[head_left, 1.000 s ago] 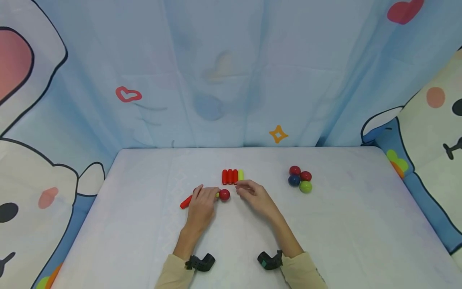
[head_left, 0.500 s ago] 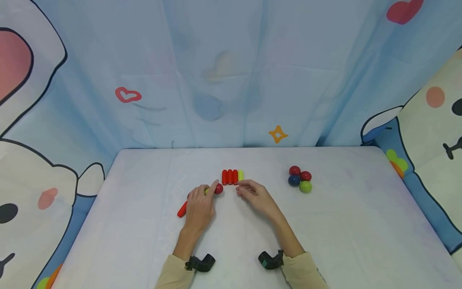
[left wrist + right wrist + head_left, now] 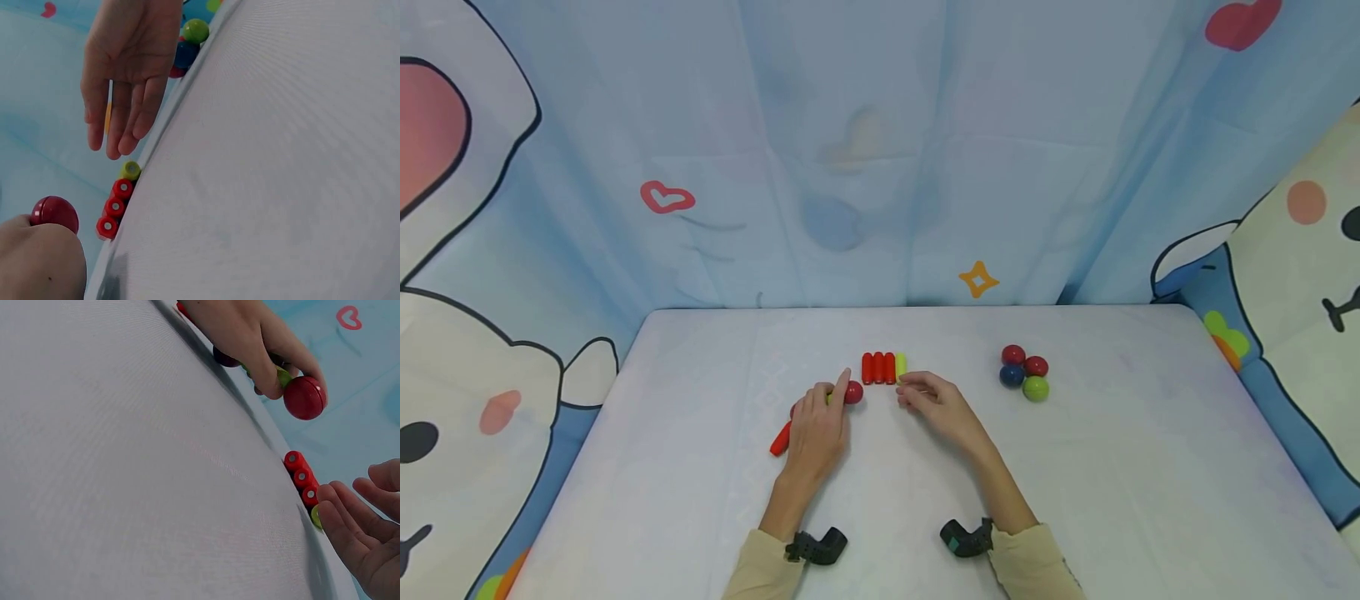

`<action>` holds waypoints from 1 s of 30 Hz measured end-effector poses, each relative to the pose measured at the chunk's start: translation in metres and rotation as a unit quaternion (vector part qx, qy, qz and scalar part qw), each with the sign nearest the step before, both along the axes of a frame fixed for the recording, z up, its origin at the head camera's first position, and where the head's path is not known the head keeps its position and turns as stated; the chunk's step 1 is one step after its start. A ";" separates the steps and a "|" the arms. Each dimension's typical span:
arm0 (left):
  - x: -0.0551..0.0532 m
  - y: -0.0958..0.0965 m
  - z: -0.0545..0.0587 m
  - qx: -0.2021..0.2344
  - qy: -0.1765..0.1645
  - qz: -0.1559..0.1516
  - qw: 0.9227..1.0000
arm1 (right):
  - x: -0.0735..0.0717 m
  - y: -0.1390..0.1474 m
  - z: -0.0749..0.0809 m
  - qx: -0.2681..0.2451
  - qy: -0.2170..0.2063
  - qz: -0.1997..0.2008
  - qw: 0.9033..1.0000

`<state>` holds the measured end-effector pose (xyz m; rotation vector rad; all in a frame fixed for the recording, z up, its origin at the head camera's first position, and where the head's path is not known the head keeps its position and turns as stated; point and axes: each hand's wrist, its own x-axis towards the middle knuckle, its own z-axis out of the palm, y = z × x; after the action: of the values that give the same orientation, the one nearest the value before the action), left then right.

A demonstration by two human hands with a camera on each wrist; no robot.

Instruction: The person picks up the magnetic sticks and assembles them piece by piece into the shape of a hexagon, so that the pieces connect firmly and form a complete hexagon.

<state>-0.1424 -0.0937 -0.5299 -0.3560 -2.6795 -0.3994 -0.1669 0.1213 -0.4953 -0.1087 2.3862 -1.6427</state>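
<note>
The ball-and-rod piece [image 3: 284,377] is under the left hand [image 3: 815,427], left of the table's middle and nearer the far edge than the sleeves. That hand pinches it between thumb and fingers at its green part, one finger reaching alongside the red ball [image 3: 305,398] at its end. A red rod [image 3: 780,438] sticks out on the hand's other side, pointing toward the table's left edge; the parts between are mostly hidden by the hand.

The right hand [image 3: 945,414] holds nothing, its fingers long and lightly bent. Its fingertips are just beside the near end of a lime rod [image 3: 901,364]; whether they touch it I cannot tell. Three red rods [image 3: 878,368] lie side by side against the lime one, all pointing at the far edge, with a strip of cloth beyond them.

Toward the far right corner, well apart from the rods, two red balls [image 3: 1036,367], a blue ball [image 3: 1012,376] and a lime ball [image 3: 1036,389] sit clustered. The white-covered table [image 3: 1135,467] spreads broadly to its right edge; a blue curtain [image 3: 880,125] hangs behind its far edge.
</note>
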 end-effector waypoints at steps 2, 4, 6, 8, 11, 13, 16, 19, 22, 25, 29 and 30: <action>0.000 0.000 0.000 -0.002 -0.002 0.001 1.000 | -0.001 0.001 -0.001 0.001 0.001 0.002 1.000; 0.000 0.000 -0.001 -0.001 -0.006 0.003 1.000 | -0.001 0.001 -0.001 -0.001 0.004 0.004 1.000; 0.000 0.001 -0.002 -0.002 -0.008 0.006 1.000 | -0.001 0.001 -0.002 -0.001 0.009 0.007 1.000; 0.000 0.001 -0.002 -0.002 -0.012 0.009 1.000 | -0.001 0.002 -0.002 -0.003 0.011 0.006 1.000; 0.000 0.001 -0.002 0.002 -0.020 0.012 1.000 | -0.001 0.002 -0.001 -0.003 0.014 0.004 1.000; 0.000 0.001 -0.002 0.008 -0.026 0.012 1.000 | -0.001 0.001 -0.001 0.009 0.015 -0.005 1.000; 0.000 0.001 0.000 0.021 -0.022 0.008 0.999 | -0.001 0.001 -0.001 0.036 0.023 -0.018 0.999; 0.000 0.001 0.000 0.030 -0.007 -0.002 1.000 | 0.000 -0.001 -0.002 0.063 0.027 -0.032 0.997; 0.000 -0.001 -0.001 0.036 0.008 -0.013 0.999 | -0.001 -0.003 -0.003 0.075 0.032 -0.039 0.996; 0.000 -0.001 -0.001 0.044 0.021 -0.023 0.999 | -0.003 -0.005 -0.003 0.095 0.048 -0.039 0.994; -0.001 -0.001 0.000 0.064 0.030 -0.037 0.997 | -0.008 -0.009 -0.002 0.116 0.077 -0.034 0.990; -0.002 -0.001 0.000 0.071 0.032 -0.040 0.996 | -0.010 -0.010 -0.002 0.119 0.083 -0.035 0.989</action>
<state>-0.1439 -0.0944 -0.5301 -0.4264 -2.5635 -0.5898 -0.1770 0.1110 -0.4970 -0.1254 2.7214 -1.4121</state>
